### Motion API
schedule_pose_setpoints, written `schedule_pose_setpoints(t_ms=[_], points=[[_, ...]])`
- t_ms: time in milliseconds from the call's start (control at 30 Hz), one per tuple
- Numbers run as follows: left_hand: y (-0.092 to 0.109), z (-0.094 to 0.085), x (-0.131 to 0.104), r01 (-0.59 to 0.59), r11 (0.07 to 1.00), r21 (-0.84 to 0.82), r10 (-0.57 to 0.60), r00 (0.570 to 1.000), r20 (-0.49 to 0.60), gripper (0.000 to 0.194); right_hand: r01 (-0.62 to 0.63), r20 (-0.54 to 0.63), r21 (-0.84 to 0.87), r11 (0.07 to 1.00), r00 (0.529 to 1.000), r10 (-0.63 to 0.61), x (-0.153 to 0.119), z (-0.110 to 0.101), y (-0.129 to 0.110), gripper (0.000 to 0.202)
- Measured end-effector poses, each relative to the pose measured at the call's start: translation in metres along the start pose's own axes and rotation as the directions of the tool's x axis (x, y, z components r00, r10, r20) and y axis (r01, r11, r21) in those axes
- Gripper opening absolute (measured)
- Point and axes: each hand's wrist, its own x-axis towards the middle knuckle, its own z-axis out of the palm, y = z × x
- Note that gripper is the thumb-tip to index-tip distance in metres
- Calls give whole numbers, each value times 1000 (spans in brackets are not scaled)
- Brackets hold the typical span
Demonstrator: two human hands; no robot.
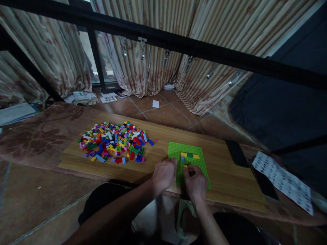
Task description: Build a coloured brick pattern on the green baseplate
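Observation:
A green studded baseplate (pixel 176 148) lies on the wooden board. A row of yellow and green bricks (pixel 190 155) is on it, with a grey brick (pixel 182 159) just below the row's left end. My left hand (pixel 165 175) is closed at the plate's left edge, its fingers curled over that edge and partly hidden. Over the lower middle of the plate, my right hand (pixel 196 182) pinches a small yellow brick (pixel 185 166) between thumb and finger, below the grey one. Whether this brick touches the studs I cannot tell.
A wide pile of mixed loose bricks (pixel 114 141) covers the board's left part. To the right lie a dark phone-like slab (pixel 236 153) and a printed sheet (pixel 283 182). A black rail (pixel 163 35) crosses before the curtains. The wooden board (pixel 230 185) has a front edge near my legs.

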Motion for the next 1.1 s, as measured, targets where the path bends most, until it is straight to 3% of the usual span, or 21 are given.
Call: schedule_pose_setpoints(t_ms=[233,500,933,1100], points=[[1,5,12,5,1000,-10,-5,1000,-8,22,8,-4,0,1000,1000,-8,0,4,-6,39],[0,10,15,7,1000,-3,-7,1000,-15,21,-4,34,114,993,999,0,-4,-6,5,41],[2,18,15,-60,998,-23,60,997,37,29,-52,79,-115,992,995,62,1,-8,-7,33],[9,26,5,-93,996,9,93,995,33,23,-58,74,-104,993,995,66,3,-9,-6,32]])
